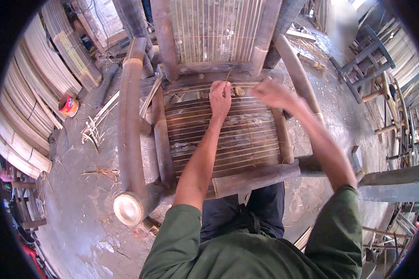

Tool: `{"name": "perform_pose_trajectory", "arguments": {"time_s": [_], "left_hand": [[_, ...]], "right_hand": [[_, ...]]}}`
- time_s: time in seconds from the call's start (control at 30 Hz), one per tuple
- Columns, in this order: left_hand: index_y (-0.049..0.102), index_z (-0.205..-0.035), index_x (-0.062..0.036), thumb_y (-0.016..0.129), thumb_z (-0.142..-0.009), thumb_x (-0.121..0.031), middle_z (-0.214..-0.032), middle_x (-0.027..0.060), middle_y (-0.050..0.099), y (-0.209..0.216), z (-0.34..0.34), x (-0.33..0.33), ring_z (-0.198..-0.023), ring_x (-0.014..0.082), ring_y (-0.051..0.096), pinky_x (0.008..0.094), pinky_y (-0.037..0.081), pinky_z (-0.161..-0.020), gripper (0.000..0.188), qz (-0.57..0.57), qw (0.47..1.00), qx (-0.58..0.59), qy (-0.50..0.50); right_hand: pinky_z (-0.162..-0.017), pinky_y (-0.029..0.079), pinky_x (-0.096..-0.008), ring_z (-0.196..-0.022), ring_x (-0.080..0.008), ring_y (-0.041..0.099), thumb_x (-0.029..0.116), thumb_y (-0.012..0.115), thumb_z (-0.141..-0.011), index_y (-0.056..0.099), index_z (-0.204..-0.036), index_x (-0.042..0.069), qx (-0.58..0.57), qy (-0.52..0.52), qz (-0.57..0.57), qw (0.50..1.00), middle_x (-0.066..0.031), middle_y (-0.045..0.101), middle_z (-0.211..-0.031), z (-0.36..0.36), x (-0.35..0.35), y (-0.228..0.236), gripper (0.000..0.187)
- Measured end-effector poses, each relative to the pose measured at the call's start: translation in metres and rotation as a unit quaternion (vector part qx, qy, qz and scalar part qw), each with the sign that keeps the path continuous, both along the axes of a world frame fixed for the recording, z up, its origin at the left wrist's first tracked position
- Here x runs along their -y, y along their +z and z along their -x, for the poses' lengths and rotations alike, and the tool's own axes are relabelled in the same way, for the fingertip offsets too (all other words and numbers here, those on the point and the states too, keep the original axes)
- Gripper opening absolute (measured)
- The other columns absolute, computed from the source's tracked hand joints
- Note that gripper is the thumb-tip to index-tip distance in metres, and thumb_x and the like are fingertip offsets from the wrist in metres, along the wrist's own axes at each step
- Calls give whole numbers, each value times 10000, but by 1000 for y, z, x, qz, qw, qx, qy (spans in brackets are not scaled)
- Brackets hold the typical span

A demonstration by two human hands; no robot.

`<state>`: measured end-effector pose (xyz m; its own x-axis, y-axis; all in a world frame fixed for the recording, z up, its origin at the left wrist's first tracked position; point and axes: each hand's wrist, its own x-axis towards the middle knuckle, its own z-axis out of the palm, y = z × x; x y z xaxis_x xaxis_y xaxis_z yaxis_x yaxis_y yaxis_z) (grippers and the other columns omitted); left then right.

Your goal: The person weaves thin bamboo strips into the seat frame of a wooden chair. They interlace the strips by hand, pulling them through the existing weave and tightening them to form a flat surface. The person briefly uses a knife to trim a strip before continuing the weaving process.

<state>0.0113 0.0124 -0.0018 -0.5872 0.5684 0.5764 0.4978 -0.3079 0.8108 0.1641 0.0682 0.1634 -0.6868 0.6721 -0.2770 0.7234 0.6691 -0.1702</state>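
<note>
Grey workshop floor, orange can at left; left hand pinches a strip on the bamboo chair, right hand blurred, grip unclear.

One package shows: a small round can, orange-red with a pale printed label, lying tilted on the grey floor at the left, just beside the stacked bamboo slats. No signs or screens are in view.

Your left hand pinches a thin pale bamboo strip at the back edge of the dark brown bamboo chair's slatted seat. Your right hand, blurred, hovers just beside it over that seat's back right corner.
</note>
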Motion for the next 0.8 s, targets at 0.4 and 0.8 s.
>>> {"name": "perform_pose_trajectory", "arguments": {"time_s": [0.4,0.8], "left_hand": [[676,-907,-145,512,-927,-308,-886,89,683,-7,-19,-10,-841,316,637,447,434,-797,233,323,929,-181,6],[679,-969,-209,489,-909,-224,-924,67,693,-25,-11,3,-911,281,645,552,364,-902,200,392,862,-322,-15]], "right_hand": [[-621,492,-370,-722,-266,644,294,575,-905,600,-842,23,-546,-253,180,778,-93,660,-812,25,-56,-147,280],[-540,457,-357,-542,-119,450,210,630,-856,575,-876,109,-603,-298,373,639,-1,477,-661,-10,-58,-153,117]]}}
